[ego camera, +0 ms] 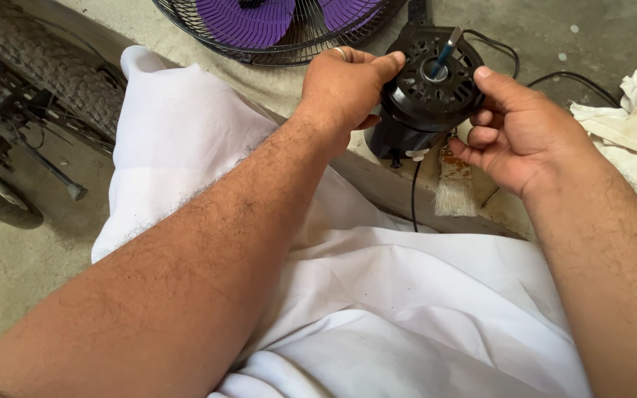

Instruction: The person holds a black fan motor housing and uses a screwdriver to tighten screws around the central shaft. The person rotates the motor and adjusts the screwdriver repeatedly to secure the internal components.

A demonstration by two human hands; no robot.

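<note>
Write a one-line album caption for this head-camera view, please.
Both hands, left and right, hold a black fan motor by its sides, shaft up, near a purple-bladed fan.

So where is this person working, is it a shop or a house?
Probably a small repair spot or yard, not a tidy shop. The hands hold a black fan motor above a bare concrete floor, with a fan grille with purple blades and a bicycle tyre nearby.

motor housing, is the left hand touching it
Touching. The head view shows the left hand with its thumb pressed on the rim of the black motor housing, while the right hand holds the other side.
</note>
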